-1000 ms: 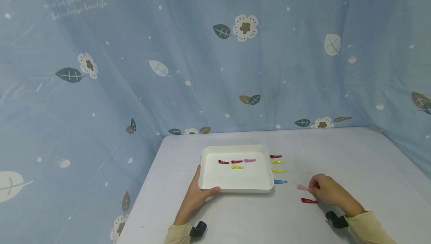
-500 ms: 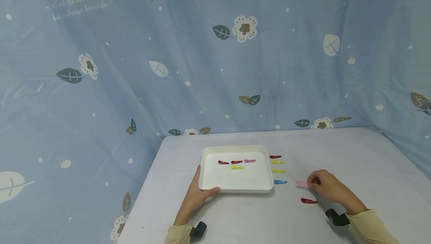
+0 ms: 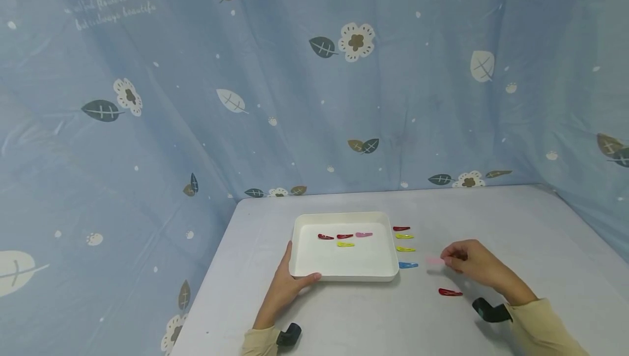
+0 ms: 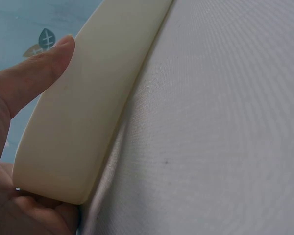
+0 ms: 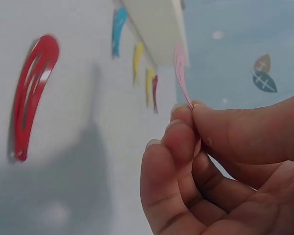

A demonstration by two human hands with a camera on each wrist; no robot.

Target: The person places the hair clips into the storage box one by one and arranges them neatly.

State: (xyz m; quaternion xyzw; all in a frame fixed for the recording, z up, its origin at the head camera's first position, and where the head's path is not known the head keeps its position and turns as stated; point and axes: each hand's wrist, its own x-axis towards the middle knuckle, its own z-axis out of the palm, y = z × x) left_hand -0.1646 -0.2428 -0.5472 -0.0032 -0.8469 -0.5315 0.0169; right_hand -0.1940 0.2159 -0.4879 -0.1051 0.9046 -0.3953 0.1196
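Note:
Between thumb and fingertips my right hand (image 3: 474, 263) pinches a pink hair clip (image 5: 180, 71) by its narrow end, held above the table. A red hair clip (image 5: 35, 93) lies on the cloth below that hand. My left hand (image 3: 284, 286) grips the white tray (image 3: 344, 278) at its near left corner; the left wrist view has the thumb over the rim and fingers round the corner. Inside the tray are two red clips, a pink clip (image 3: 364, 234) and a yellow clip (image 3: 345, 244).
Along the tray's right side lie a dark red clip (image 3: 401, 229), two yellow clips (image 3: 405, 249) and a blue clip (image 3: 408, 265). A blue patterned curtain (image 3: 275, 83) hangs behind the white-covered table (image 3: 373, 323).
My right hand has lifted the pink hair clip off the table and carried it slightly left and away from me. The left hand and tray stay in place.

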